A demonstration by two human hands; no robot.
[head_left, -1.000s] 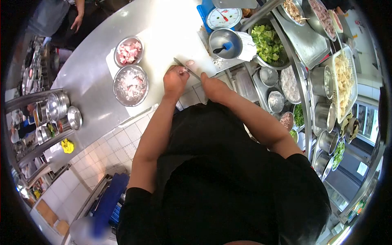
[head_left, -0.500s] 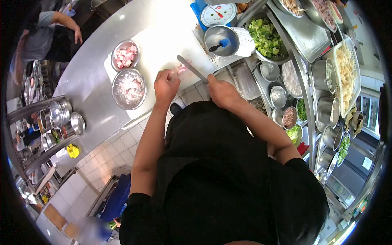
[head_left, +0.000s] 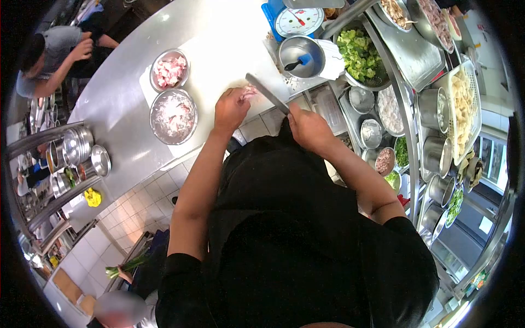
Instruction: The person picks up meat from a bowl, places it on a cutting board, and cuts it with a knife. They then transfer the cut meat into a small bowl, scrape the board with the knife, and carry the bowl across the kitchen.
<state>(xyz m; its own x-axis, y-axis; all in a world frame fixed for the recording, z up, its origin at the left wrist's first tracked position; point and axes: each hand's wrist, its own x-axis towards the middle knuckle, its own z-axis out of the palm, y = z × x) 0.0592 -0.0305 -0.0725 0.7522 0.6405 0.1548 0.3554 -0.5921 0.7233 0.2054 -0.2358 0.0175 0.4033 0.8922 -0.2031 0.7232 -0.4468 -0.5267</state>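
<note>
My right hand (head_left: 309,127) is wrapped round the handle of a knife (head_left: 267,94), whose blade points up and left over the white cutting board (head_left: 219,60). Beside the blade, a small piece of pink meat (head_left: 249,92) lies on the board, and the fingers of my left hand (head_left: 231,111) press on it. Left of my hands stand two metal bowls: the upper one holds pink meat chunks (head_left: 170,71), the lower one meat coated in white powder (head_left: 174,116).
A blue scale (head_left: 298,22) and a metal bowl with a blue brush (head_left: 301,59) stand beyond the board. Racks of food containers (head_left: 461,109) line the right. One person (head_left: 60,52) is at the upper left, another (head_left: 123,309) at the lower left.
My left hand has moved onto the meat. The knife and my right hand have shifted slightly right. The person at the upper left has raised a hand; a person at the lower left now shows green stalks.
</note>
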